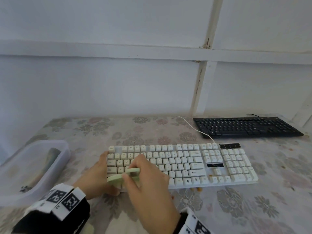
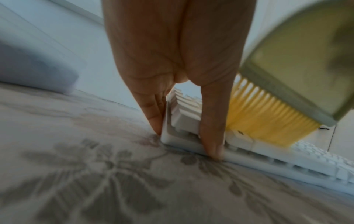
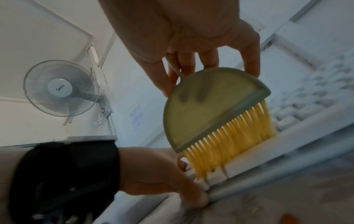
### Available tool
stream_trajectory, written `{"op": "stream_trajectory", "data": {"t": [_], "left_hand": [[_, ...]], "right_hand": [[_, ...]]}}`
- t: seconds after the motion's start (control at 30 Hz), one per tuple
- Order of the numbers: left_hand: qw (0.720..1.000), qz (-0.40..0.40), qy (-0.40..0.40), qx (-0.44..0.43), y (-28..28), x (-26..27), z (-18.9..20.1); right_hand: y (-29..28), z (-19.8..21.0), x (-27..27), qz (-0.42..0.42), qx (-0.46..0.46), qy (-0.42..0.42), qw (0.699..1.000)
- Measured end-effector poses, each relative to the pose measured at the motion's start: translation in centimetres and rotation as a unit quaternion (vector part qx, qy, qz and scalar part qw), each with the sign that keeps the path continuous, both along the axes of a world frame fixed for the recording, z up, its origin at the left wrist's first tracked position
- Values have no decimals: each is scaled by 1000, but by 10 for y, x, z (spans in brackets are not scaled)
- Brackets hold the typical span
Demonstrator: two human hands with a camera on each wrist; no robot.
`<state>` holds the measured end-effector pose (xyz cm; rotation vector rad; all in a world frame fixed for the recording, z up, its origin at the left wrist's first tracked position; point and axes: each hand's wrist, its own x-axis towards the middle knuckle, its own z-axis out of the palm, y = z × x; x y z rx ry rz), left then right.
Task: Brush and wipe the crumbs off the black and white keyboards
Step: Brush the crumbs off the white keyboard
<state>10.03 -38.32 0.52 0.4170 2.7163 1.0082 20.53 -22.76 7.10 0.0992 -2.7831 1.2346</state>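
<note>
The white keyboard [image 1: 194, 164] lies across the middle of the floral tablecloth. My left hand [image 1: 99, 171] grips its front left corner, fingers [image 2: 153, 115] along the side edge and thumb [image 2: 212, 136] on the front edge. My right hand [image 1: 146, 179] holds a green half-round brush [image 1: 121, 176] whose yellow bristles [image 2: 264, 119] press on the front left keys. In the right wrist view the brush [image 3: 206, 106] stands tilted on the keyboard [image 3: 287, 136]. The black keyboard [image 1: 244, 126] sits at the back right, untouched. Orange crumbs [image 1: 197, 189] lie by the white keyboard's front edge.
A translucent plastic tub [image 1: 33, 166] with a rolled item inside stands at the left. A white cable [image 1: 194, 129] runs from the white keyboard towards the wall. More crumbs [image 1: 290, 149] dot the cloth at the right. A wall fan [image 3: 61, 87] hangs behind.
</note>
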Motion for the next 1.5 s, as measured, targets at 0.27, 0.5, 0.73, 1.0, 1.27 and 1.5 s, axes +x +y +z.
{"op": "stream_trajectory", "data": {"t": [0.27, 0.5, 0.73, 1.0, 1.27, 1.5], "left_hand": [[1000, 11, -12, 13, 1, 0, -2], [1000, 16, -16, -5, 1, 0, 0], [1000, 19, -16, -16, 2, 2, 2], [999, 23, -31, -33, 2, 2, 3], [999, 16, -33, -29, 3, 3, 4], [998, 11, -48, -43, 3, 3, 7]], "right_hand": [[3, 9, 6, 6, 24, -1, 1000], [11, 0, 3, -19, 17, -13, 1000], [5, 5, 7, 11, -12, 10, 1000], [42, -4, 8, -76, 36, 17, 996], [51, -12, 13, -75, -61, 54, 994], [72, -19, 13, -95, -54, 45, 993]]}}
